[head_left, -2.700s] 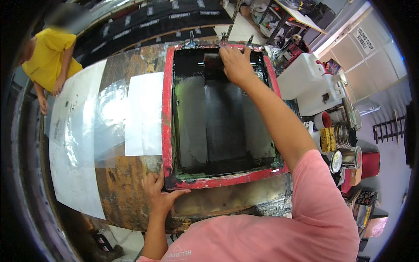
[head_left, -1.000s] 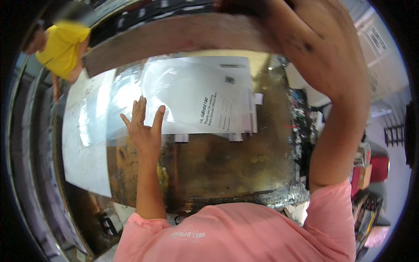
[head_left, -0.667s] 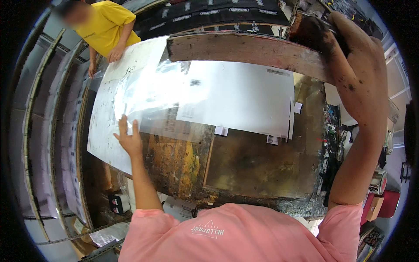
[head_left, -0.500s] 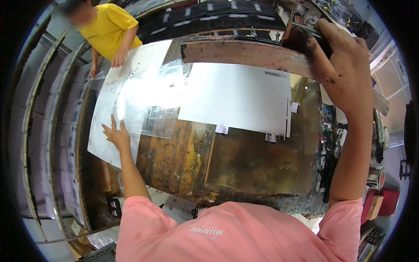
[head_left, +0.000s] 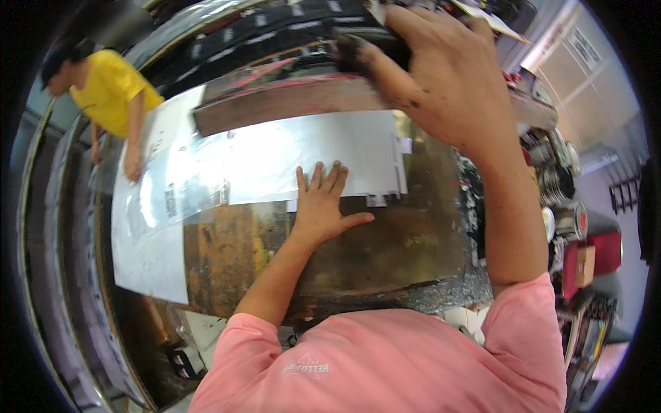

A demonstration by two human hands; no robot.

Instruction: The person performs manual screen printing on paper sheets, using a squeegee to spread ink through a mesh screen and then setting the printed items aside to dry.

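My left hand (head_left: 320, 210) rests with spread fingers on the near edge of a white sheet (head_left: 275, 162), its thumb pointing right over the stained table (head_left: 406, 255). Above the sheet's far edge is a raised wooden frame (head_left: 289, 105), with dark and red stains behind its front bar. My right hand (head_left: 447, 79), marked with dark smudges, is closed around the right part of this frame; its fingertips are partly hidden. Left of the sheet lies a clear plastic film (head_left: 162, 196) with dark print, over a white board (head_left: 148, 265). Small white tabs (head_left: 376, 200) stick out along the sheet's edges.
At the far left a person in a yellow shirt (head_left: 110, 89) has a hand on the white board. Tall racks (head_left: 65, 241) stand along the left. Cans (head_left: 568, 219) and a red box (head_left: 606, 253) crowd the right side. Black fabric pieces (head_left: 248, 34) lie beyond the table.
My left hand has moved right, from the white board and film onto the white sheet. My right hand still grips the frame. The whole view has shifted, and the frame is blurred by motion.
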